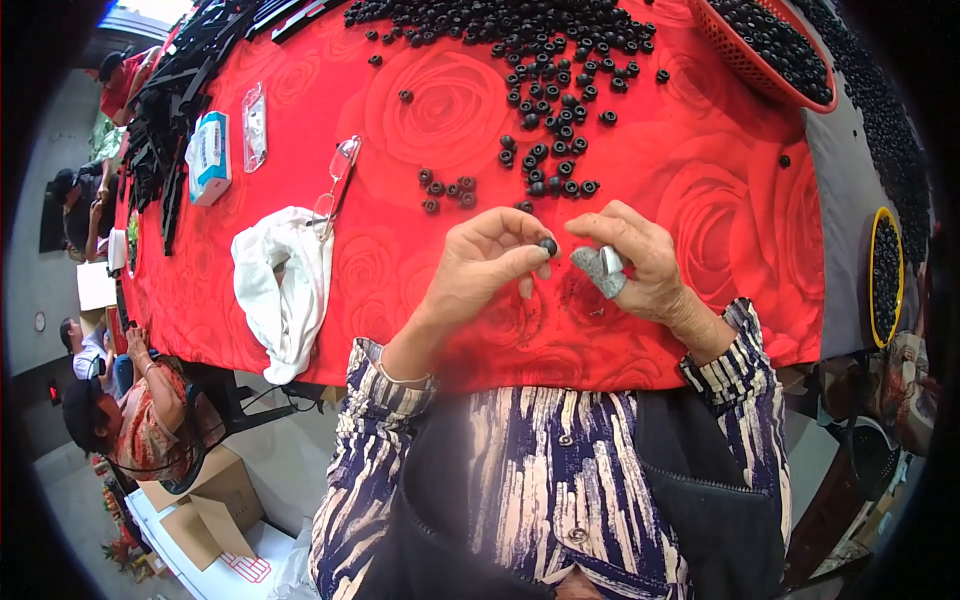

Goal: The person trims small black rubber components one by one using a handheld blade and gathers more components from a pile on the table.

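My left hand (490, 262) pinches a small round black part (547, 246) between thumb and fingertips, just above the red tablecloth (390, 290). Close beside it, to the right, is my right hand (640, 255), its fingers curled. A grey, rough-looking wrap or pad (600, 274) shows at its thumb side, with a shiny pale piece (612, 262) against it; I cannot make out what that is. The two hands are apart. Beyond them, loose black parts (560, 145) of the same ring-like shape lie scattered, with a small separate group (447, 188) to the left.
A large heap of black parts (480, 18) spreads along the far side. At far right stands a red basket (730, 62) of them. White cloth (285, 290), eyeglasses (340, 170), a tissue pack (209, 160) and black strips (165, 120) lie left. Other people sit farther left.
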`<state>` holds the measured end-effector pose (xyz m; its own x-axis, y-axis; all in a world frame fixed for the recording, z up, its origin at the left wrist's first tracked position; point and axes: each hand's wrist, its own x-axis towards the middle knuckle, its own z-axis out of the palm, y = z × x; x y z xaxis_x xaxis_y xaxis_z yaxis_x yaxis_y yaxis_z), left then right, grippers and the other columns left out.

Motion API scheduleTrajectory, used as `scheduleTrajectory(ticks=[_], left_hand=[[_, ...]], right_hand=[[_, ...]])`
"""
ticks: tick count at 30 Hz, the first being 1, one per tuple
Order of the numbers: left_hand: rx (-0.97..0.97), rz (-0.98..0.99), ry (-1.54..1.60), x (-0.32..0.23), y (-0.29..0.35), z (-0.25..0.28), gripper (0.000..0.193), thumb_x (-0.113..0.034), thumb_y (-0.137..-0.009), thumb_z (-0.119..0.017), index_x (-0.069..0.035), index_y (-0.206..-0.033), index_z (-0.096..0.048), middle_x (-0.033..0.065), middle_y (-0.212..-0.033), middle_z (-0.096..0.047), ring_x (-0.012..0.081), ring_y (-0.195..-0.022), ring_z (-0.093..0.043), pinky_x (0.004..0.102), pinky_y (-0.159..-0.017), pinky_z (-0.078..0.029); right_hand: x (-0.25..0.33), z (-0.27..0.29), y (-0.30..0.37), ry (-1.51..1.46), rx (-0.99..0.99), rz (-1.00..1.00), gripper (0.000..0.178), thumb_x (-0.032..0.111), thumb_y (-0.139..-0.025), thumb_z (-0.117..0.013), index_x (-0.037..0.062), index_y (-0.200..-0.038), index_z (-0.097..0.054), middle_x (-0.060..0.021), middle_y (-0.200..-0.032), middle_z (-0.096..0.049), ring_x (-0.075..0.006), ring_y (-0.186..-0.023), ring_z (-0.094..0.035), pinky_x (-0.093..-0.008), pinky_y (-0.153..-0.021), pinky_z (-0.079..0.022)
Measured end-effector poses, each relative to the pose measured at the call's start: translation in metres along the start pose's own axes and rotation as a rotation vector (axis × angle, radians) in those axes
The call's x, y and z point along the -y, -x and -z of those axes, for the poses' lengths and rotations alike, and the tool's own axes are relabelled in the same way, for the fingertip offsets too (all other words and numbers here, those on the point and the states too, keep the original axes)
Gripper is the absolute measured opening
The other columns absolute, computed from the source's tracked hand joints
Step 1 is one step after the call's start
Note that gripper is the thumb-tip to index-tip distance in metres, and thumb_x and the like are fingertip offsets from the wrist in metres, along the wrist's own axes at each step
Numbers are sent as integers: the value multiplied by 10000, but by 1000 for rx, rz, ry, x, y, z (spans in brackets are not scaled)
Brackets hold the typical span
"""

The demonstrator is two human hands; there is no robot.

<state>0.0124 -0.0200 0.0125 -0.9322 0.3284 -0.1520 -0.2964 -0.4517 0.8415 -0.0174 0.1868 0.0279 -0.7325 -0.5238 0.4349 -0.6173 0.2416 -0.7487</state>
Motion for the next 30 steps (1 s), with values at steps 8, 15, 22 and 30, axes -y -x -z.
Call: scheduleTrajectory(ticks=[8,15,22,30], left_hand=[[42,219,262,9,-1,-4,210,-54,-868,-613,55,-1043,-573,85,-828,-635,113,-692,-620,206,-516,-504],[100,345,247,10,3,0,217,-96,-876,-618,49,-1035,-592,72,-791,-627,99,-647,-596,203,-505,-490],[122,356,290,8,4,-5,227,-126,-890,-606,45,-1039,-592,45,-769,-608,80,-611,-562,208,-507,-475],[43,319,275,8,7,-14,217,-135,-902,-591,34,-1038,-595,23,-803,-601,62,-638,-550,201,-523,-475]], right_hand=[[-2,-3,4,-43,8,104,346,5,-696,-717,-19,-1028,-625,-120,-812,-594,-214,-661,-602,-295,-525,-460],[-3,-4,5,25,6,219,447,54,-616,-700,-14,-1050,-617,-83,-740,-562,-221,-603,-568,-335,-492,-430],[3,-2,6,175,-41,346,356,85,-624,-723,-16,-950,-624,-53,-667,-532,-175,-516,-518,-298,-430,-355],[2,-2,6,231,-54,369,315,86,-637,-707,-21,-917,-610,-54,-661,-520,-163,-502,-499,-298,-423,-347]])
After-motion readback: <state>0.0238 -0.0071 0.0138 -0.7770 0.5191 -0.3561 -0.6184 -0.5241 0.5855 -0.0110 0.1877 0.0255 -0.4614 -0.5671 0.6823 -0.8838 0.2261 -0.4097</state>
